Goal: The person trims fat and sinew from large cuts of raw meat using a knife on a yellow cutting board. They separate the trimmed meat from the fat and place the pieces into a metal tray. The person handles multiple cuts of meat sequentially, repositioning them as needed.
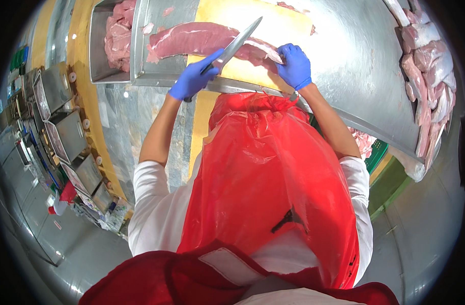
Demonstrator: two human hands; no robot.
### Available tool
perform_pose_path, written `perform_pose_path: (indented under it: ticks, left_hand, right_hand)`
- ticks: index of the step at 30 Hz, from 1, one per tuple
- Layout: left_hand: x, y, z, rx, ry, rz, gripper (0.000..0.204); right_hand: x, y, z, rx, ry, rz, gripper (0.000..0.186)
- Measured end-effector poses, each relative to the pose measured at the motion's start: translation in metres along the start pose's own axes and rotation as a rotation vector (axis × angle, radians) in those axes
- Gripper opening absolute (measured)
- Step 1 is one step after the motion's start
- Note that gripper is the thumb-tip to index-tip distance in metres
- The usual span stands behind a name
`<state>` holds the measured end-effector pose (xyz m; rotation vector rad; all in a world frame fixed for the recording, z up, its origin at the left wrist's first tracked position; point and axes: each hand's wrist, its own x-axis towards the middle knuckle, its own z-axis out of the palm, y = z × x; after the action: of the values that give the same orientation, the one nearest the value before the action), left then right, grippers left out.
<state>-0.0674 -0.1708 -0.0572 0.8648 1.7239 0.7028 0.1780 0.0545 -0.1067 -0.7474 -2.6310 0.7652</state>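
Observation:
A long piece of pink raw meat (202, 38) lies across the yellow cutting board (237, 11), its left end reaching past the board onto metal. My left hand (196, 79), in a blue glove, is closed round the dark handle of a knife (241, 41). The blade slants up and to the right, over the meat from my view; whether it touches cannot be made out. At the meat's right end, my blue-gloved right hand (295, 65) has its fingers closed on the tip of a whitish strip (265, 48) along the meat.
To the left stands a metal tray (94, 58) of meat pieces. Bony cuts of meat (431, 66) are heaped along the right edge of the steel table (354, 76). Below that table is a green crate (378, 154) with meat. More metal containers (69, 141) stand at lower left.

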Motion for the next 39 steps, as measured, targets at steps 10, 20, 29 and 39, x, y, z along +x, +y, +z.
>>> perform_pose_path:
  ticks: [10, 20, 29, 39]
  left_hand:
    - [0.070, 0.007, 0.016, -0.208, -0.058, 0.187, 0.057]
    - [0.090, 0.024, 0.014, -0.292, -0.095, 0.103, 0.057]
    - [0.044, 0.022, 0.025, -0.395, -0.103, 0.033, 0.059]
    - [0.039, 0.043, 0.022, -0.230, -0.143, -0.060, 0.059]
  right_hand:
    - [0.000, 0.011, 0.007, -0.007, -0.012, -0.012, 0.023]
    - [0.011, 0.021, 0.002, 0.038, -0.051, 0.051, 0.026]
    - [-0.004, 0.027, 0.003, 0.149, 0.017, 0.154, 0.037]
    - [-0.027, 0.028, 0.014, 0.248, 0.111, 0.323, 0.046]
